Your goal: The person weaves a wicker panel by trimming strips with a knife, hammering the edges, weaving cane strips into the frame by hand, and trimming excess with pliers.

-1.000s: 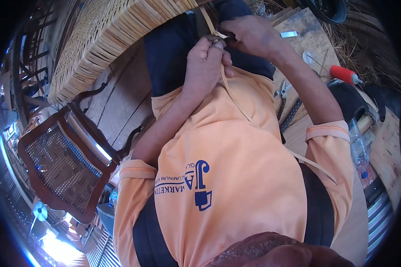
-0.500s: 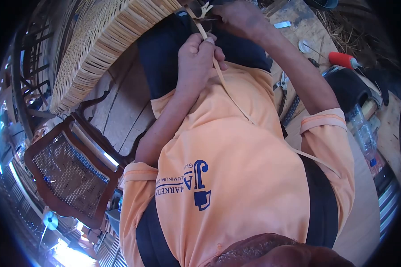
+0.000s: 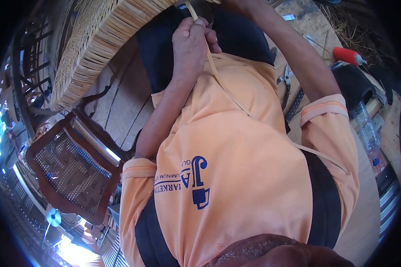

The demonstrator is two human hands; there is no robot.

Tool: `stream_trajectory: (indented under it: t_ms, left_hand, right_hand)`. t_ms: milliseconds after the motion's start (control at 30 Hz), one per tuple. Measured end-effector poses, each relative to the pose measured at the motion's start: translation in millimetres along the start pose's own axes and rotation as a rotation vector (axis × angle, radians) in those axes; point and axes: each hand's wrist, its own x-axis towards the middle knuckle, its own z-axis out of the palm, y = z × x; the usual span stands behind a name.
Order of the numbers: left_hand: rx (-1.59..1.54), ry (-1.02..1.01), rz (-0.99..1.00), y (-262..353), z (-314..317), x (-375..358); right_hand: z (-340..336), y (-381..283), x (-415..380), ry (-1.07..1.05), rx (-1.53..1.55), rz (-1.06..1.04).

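Note:
My left hand [image 3: 189,51] is closed in a pinch on a narrow, pale cane strip [image 3: 213,67]. The strip rises past the thumb to the top edge and trails down across my orange shirt [image 3: 236,147]. At the top edge, my right hand [image 3: 243,4] is cut off by the frame, so its fingers and anything in them are hidden. A bit of pale material shows beside it. Left of my hands, close to the strip's upper end, is a woven cane seat or panel [image 3: 98,53] with a thick wrapped edge.
A dark wooden chair with a cane back [image 3: 71,171] lies at the left. On the board at the right are pliers [image 3: 287,78], a red bottle [image 3: 347,56], a clear plastic bottle [image 3: 367,129] and a small bright piece [image 3: 288,18]. A fan [image 3: 53,217] shows lower left.
Both hands have moved up in the view, the left also slightly leftward with the strip. My right hand, earlier seen closed beside a pale curl, is now mostly past the top edge.

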Motion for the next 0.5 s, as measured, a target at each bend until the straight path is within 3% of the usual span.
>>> stream_trajectory:
  t_ms: [67, 133, 233, 333, 500]
  left_hand:
    - [-0.015, 0.009, -0.035, 1.3, -0.8, -1.1]
    - [-0.043, 0.010, -0.069, -0.9, -2.1, 0.4]
    - [-0.065, 0.028, -0.060, -1.9, -3.0, 2.5]
    - [-0.045, 0.054, -0.016, -6.3, -3.5, 8.5]
    - [-0.043, 0.045, -0.001, -7.4, -2.6, 10.1]
  right_hand:
    - [3.6, 6.9, -4.4, 0.037, 0.066, -0.097]
    - [-0.1, 2.0, -6.9, -0.142, -0.158, -0.068]
    - [-15.0, -23.1, -13.4, -0.244, 0.074, -0.078]
    - [-14.0, -30.1, -10.2, -0.303, 0.001, -0.053]
    - [0.6, -16.7, -1.7, -0.252, -0.076, -0.005]
